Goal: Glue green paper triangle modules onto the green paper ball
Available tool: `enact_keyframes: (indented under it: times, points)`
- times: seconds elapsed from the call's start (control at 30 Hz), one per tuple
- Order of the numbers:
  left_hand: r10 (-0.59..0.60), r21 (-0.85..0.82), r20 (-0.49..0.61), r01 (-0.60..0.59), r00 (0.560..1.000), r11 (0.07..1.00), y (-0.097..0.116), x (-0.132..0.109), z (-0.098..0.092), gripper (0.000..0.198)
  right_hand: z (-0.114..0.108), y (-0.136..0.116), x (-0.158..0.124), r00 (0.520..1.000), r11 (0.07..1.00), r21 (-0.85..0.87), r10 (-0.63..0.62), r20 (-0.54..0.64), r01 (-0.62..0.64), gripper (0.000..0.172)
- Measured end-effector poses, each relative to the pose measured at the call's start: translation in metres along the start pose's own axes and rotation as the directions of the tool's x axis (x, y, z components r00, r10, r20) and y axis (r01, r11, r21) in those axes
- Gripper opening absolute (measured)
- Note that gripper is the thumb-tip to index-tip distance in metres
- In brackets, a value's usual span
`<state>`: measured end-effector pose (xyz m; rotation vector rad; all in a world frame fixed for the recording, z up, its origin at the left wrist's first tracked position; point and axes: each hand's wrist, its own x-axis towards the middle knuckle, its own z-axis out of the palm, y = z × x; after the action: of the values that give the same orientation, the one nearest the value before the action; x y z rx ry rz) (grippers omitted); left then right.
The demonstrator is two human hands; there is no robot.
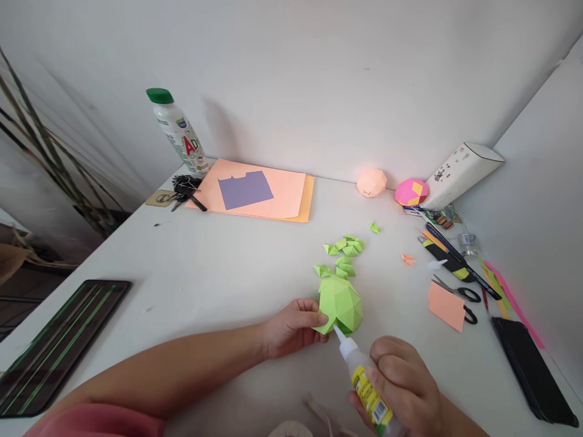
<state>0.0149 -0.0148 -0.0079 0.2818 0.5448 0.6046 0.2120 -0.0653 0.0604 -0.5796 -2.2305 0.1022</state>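
Note:
A green faceted paper ball (pixel 341 300) with an opening at its lower edge is pinched by my left hand (pixel 295 328), thumb on its lower left side. My right hand (pixel 405 382) is wrapped round a white glue bottle (pixel 367 388) with a yellow label. The bottle's nozzle points up and left, its tip at the ball's lower edge; whether glue is coming out cannot be made out. Just beyond the ball lie several small folded green paper pieces (pixel 350 246), with one more (pixel 375 227) farther off.
Peach sheets (pixel 286 194) bear a purple piece (pixel 246 190). Behind are a bottle (pixel 180 136), keys (pixel 184 189), a peach ball (pixel 371 182), a pink ball (pixel 412 192) and a white box (pixel 460 176). Scissors (pixel 469 295), pens (pixel 455 252) and a black case (pixel 532 370) lie right; a tablet (pixel 61 346) left.

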Motion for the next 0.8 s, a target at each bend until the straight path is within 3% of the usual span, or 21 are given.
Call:
enact_keyframes:
  times: [0.8]
  points:
    - [0.000, -0.004, -0.010, 0.000, 1.000, 1.000, -0.0005, 0.0006, 0.0004, 0.020, 0.0031, -0.0009, 0.0001, 1.000, 0.999, -0.029, -0.015, -0.004, 0.015, 0.028]
